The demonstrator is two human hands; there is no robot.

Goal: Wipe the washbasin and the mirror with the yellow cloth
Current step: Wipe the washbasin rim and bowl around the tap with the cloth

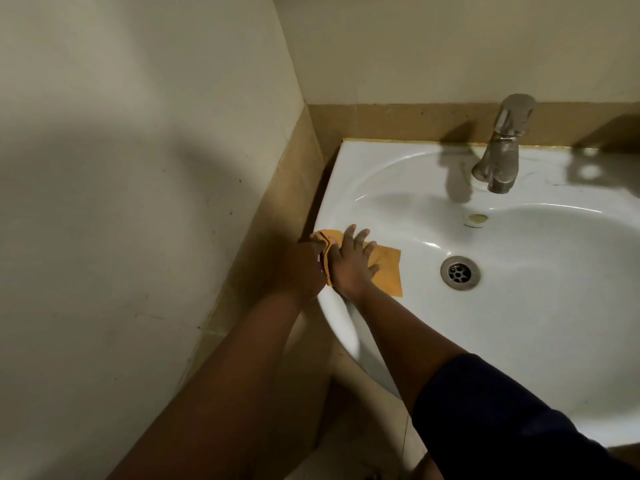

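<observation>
On the washbasin (374,174) rim, two hands, left hand (304,268) seemingly gripping and right hand (351,263) flat, work one yellow cloth (389,271).

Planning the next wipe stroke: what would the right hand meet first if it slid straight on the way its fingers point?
Probably the bare basin slope up toward the back rim; the right hand, flat on the cloth, points left of the tap.

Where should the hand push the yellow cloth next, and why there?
Probably slide it right, down into the bowl toward the drain. The right hand presses the yellow cloth flat on the washbasin at its left rim, while the left hand holds the cloth's bunched edge. So far the cloth covers only that corner, and most of the bowl lies to its right.
</observation>
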